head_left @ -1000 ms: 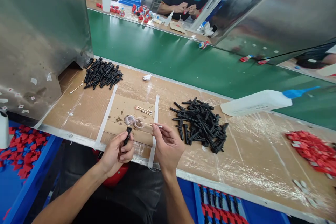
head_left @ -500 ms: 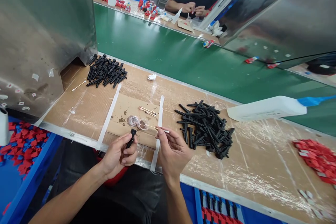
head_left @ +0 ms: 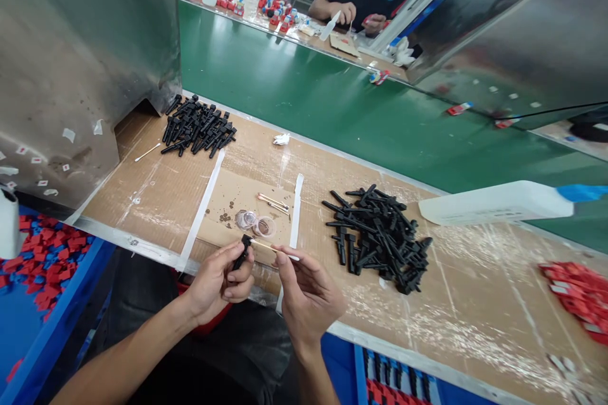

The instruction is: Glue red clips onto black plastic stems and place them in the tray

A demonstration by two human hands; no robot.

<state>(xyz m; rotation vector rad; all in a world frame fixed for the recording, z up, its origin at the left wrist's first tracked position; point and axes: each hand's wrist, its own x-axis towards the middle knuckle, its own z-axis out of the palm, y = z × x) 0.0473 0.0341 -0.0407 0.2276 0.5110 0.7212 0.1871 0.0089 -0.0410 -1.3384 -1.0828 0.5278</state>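
My left hand (head_left: 221, 281) is closed around a small black plastic part (head_left: 244, 245), its squared head pointing up. Between thumb and fingers, my right hand (head_left: 308, 288) pinches a cotton swab (head_left: 266, 245), whose far tip is at the head of the black part. Just beyond them, a small round cup (head_left: 265, 226) and its lid (head_left: 245, 219) lie on a stained cardboard sheet (head_left: 221, 186). Several used swabs (head_left: 273, 202) rest on the same sheet. One pile of black parts (head_left: 380, 234) is to the right, another pile (head_left: 199, 126) to the far left.
A white bottle with a blue nozzle (head_left: 498, 202) lies on its side at right, near red parts (head_left: 577, 297). Behind the bench runs a green conveyor belt (head_left: 285, 82). Metal housing (head_left: 85, 63) stands at left above a blue bin (head_left: 38, 342). Across the belt, a co-worker's hands (head_left: 344, 14) handle parts.
The swab has moved from over the small cup to the head of the black part. My left hand keeps its hold. The whole view has shifted slightly.
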